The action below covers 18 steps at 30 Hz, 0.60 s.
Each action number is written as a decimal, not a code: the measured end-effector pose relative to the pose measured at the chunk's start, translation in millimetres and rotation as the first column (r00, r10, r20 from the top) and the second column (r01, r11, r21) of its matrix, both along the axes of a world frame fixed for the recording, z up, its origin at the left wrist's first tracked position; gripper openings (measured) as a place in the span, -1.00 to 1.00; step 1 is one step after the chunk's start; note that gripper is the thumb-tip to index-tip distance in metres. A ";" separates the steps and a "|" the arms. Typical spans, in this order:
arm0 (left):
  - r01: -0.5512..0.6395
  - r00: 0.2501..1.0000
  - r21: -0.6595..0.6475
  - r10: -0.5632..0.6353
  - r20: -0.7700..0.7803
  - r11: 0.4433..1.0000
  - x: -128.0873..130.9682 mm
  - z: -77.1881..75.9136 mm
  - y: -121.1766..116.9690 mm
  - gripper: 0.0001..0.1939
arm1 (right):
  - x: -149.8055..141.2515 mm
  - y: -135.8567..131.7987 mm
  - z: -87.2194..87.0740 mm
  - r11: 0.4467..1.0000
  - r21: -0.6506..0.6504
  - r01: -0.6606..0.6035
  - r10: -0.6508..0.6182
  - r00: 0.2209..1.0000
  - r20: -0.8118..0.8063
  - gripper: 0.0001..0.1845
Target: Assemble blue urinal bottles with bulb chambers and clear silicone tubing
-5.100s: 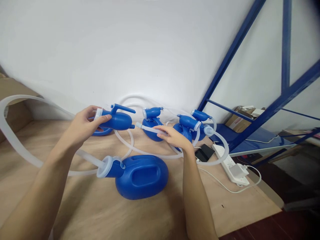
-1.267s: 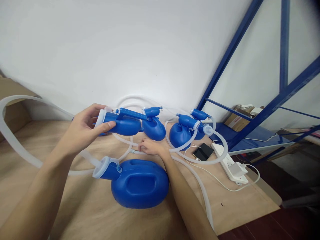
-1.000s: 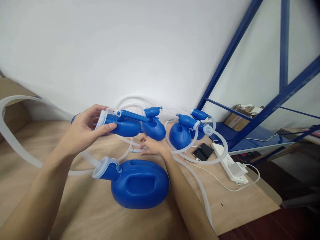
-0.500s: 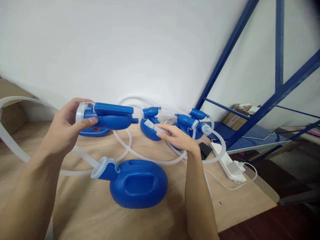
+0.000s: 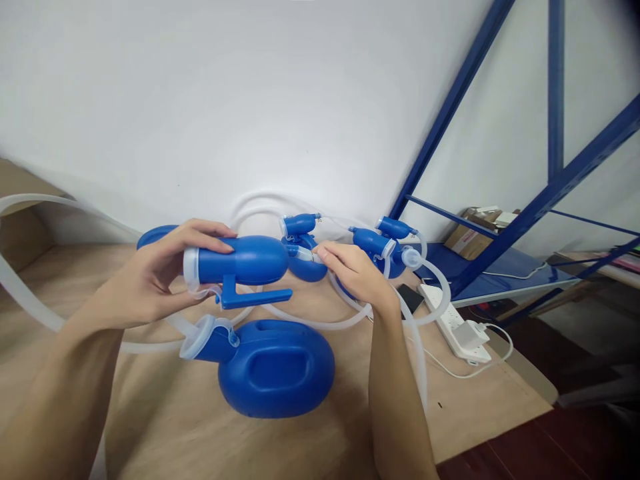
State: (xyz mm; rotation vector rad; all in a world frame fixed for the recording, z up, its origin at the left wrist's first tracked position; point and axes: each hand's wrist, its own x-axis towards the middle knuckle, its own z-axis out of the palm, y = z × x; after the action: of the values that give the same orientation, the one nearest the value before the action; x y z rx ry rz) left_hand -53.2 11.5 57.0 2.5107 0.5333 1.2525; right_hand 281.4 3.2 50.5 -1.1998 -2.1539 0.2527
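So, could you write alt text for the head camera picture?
A person's left fingers grip a blue bottle with a handle, while the right fingers hold a milky hose at its spout. Nearer the camera, a larger blue jug sits on a wooden table, with more blue bottles and looping hoses behind.

Blue cylindrical container point(image 5: 255, 259), level in midair, handle point(image 5: 260, 298) on near side, nozzle point(image 5: 292, 251) meeting translucent tube point(image 5: 305, 255).

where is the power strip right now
In the head view, the power strip lies on the right of the table, just right of the phone and the right hand, near the blue shelf.
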 end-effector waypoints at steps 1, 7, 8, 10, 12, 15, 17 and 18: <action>0.013 1.000 -0.003 -0.013 -0.016 1.000 1.7 -0.6 -1.2 -0.57 | -2.8 -0.5 0.2 0.998 0.028 0.061 -0.061 0.998 -0.001 -0.55; 0.038 0.999 -0.016 -0.038 -0.021 0.999 9.6 -2.9 -13.1 -0.68 | -9.2 -4.1 2.4 0.961 0.146 0.233 -0.217 0.969 -0.115 -0.63; 0.046 0.999 -0.047 -0.047 -0.013 0.998 9.4 -3.4 -14.1 -0.69 | -8.0 -5.2 3.0 0.966 0.151 0.210 -0.195 0.975 -0.110 -0.64; 0.088 0.996 -0.144 -0.083 0.041 0.986 8.8 -5.1 -13.8 -0.77 | -5.4 -7.4 4.1 0.975 0.169 0.144 -0.132 0.988 -0.082 -0.63; 0.140 0.983 -0.234 -0.107 0.151 0.962 10.1 -7.7 -10.5 -0.71 | -4.4 -9.3 5.1 0.978 0.189 0.083 -0.072 0.995 -0.063 -0.57; 0.062 0.945 -0.322 0.048 0.323 0.945 15.7 -12.4 -3.3 -0.69 | -6.4 -11.8 6.5 0.974 0.224 0.012 0.000 0.999 -0.052 -0.54; -0.018 0.924 -0.409 0.172 0.342 0.912 19.1 -15.2 0.9 -0.46 | -8.3 -13.6 7.5 0.965 0.263 -0.003 0.018 0.998 -0.052 -0.57; -0.049 0.926 -0.458 0.212 0.313 0.888 20.1 -16.4 2.5 -0.27 | -9.0 -14.6 8.0 0.959 0.284 -0.003 0.020 0.998 -0.056 -0.58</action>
State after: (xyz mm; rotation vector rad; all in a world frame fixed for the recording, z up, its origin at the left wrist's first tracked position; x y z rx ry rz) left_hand -33.1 14.0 40.6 1.8446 0.8051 1.4044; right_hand 272.4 -11.4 58.5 -1.0033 -2.0639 -0.0183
